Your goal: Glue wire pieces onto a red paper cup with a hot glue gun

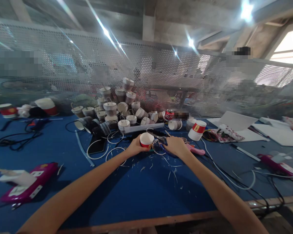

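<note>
My left hand [134, 147] is closed around a small red and white paper cup [146, 140], held upright just above the blue table [136, 191]. My right hand [176, 145] is closed beside the cup, gripping a dark tool, possibly scissors [156, 134], whose tip points toward the cup's rim. Thin white strips and wire loops [112, 152] lie around both hands.
A heap of paper cups [117, 107] with wire handles stands behind the hands, against a perforated metal screen [161, 74]. Pink glue guns lie at left [29, 185], right [278, 164] and by my right hand [196, 150]. Cables [234, 182], white sheets [236, 122] and more cups [197, 129] are scattered about.
</note>
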Tool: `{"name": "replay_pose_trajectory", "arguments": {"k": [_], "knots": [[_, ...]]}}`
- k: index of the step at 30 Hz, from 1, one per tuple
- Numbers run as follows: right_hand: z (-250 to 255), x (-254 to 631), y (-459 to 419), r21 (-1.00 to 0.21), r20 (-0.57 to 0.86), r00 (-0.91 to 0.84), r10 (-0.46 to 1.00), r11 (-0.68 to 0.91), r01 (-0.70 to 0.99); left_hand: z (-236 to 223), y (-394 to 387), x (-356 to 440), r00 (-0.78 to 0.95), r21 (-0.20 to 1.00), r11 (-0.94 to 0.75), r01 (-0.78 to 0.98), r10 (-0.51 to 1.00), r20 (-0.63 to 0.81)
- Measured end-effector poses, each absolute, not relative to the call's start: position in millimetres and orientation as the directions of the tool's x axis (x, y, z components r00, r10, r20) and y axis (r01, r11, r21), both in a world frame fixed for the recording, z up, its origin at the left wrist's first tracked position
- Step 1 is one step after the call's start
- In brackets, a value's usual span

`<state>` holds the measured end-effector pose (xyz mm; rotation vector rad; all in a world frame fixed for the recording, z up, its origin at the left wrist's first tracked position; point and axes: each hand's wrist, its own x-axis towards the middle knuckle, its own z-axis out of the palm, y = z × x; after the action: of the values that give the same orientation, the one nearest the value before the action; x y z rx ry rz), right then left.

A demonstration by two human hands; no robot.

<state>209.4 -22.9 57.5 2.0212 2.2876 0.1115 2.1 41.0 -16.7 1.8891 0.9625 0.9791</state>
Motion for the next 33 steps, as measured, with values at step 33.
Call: {"name": "replay_pose_trajectory", "arguments": {"k": [33], "knots": [[56.2, 221.3, -18.7, 0.085, -0.044, -0.134, 0.99, 0.137, 0.987, -19.6, 47.9, 0.1, 0.595, 0.96, -0.28, 0.003, 0.773, 0.223]]}}
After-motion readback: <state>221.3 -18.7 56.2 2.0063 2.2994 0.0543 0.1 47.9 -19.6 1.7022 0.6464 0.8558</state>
